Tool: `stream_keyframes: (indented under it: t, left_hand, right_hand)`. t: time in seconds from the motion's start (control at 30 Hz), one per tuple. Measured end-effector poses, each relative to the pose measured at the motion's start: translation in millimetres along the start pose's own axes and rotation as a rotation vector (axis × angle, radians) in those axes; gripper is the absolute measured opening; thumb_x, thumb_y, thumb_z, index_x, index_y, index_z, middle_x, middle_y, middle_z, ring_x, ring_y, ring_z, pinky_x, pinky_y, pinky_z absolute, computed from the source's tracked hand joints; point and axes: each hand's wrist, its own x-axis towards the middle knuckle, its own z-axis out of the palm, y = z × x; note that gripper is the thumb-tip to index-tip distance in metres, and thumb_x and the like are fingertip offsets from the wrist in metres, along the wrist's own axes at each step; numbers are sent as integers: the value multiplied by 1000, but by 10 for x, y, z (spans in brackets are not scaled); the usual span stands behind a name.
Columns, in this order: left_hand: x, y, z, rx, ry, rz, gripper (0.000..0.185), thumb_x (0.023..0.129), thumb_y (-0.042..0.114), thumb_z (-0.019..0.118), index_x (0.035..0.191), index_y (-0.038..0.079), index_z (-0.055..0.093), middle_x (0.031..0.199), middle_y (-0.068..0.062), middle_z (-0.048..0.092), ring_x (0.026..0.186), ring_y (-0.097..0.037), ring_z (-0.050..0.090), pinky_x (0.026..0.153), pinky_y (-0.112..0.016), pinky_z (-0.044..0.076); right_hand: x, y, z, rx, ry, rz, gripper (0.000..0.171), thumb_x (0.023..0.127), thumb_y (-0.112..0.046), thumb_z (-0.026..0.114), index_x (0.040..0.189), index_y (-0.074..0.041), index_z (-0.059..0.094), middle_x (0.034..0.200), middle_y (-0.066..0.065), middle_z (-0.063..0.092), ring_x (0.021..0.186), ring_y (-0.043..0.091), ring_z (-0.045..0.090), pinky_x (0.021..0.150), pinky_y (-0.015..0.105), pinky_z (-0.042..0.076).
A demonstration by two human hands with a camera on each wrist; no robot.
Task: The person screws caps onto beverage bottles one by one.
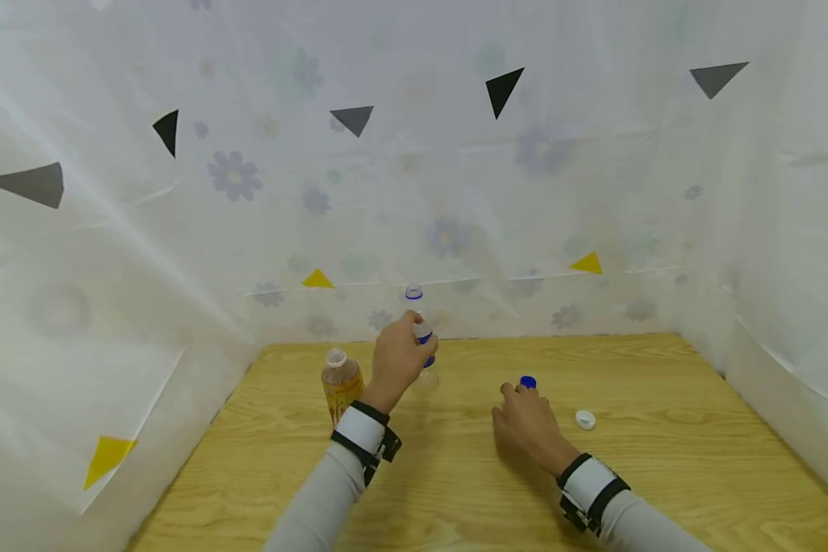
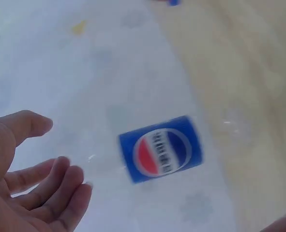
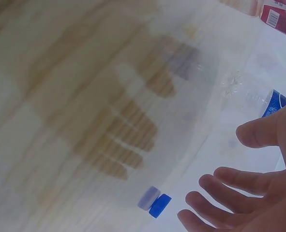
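A clear plastic bottle [image 1: 424, 376] with a blue label stands uncapped near the back of the table. My left hand [image 1: 399, 354] is at its upper part and overlaps it in the head view. In the left wrist view, the label [image 2: 160, 149] has a round red, white and blue logo, and the left hand [image 2: 41, 186] has loosely bent fingers, a gap showing between them and the label. My right hand [image 1: 527, 425] hovers low over the table with fingers spread, holding nothing. Just beyond its fingers lies a blue bottle cap [image 1: 528, 382], also in the right wrist view [image 3: 160, 206].
Left of the left hand stands another uncapped bottle [image 1: 341, 381] with a yellowish printed label in the head view. A white cap [image 1: 585, 419] lies right of the right hand. The wooden table [image 1: 662, 475] is bordered by pale sheeting [image 1: 414, 192] at back and sides.
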Motion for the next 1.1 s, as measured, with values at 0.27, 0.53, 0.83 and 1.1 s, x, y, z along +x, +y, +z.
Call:
stream_keyframes:
  t: [0.27,0.53,0.83,1.1]
  left_hand:
    - [43,-215,-452,-198,398,-185,41,91,28,74,123,4,65,92,-14,56,77,-30,50,69,-37,39]
    - [-207,-587,-525,-377,589,-321,53,91,31,75,132,2,55,124,-21,49,112,-37,45,89,-49,38]
    - [-531,-784,-169,-493,647,-420,85,83,32,84,151,10,37,145,-22,40,133,-40,39,108,-63,28]
    - [-714,-952,162,-468,597,-519,93,78,29,88,153,15,35,144,-21,45,126,-42,50,103,-65,39]
  right_hand:
    - [1,10,9,-1,6,2,40,95,-22,69,121,8,63,105,27,68,93,42,67,76,57,56]
    - [7,5,0,-8,-1,13,40,96,-23,68,121,8,63,104,25,68,93,40,67,77,54,57]
    - [2,4,-3,-1,-23,27,43,98,-26,66,124,8,62,107,27,67,98,42,66,80,57,56]
    - [-4,29,13,8,-21,22,42,97,-25,67,123,7,62,107,26,68,97,42,67,79,56,56]
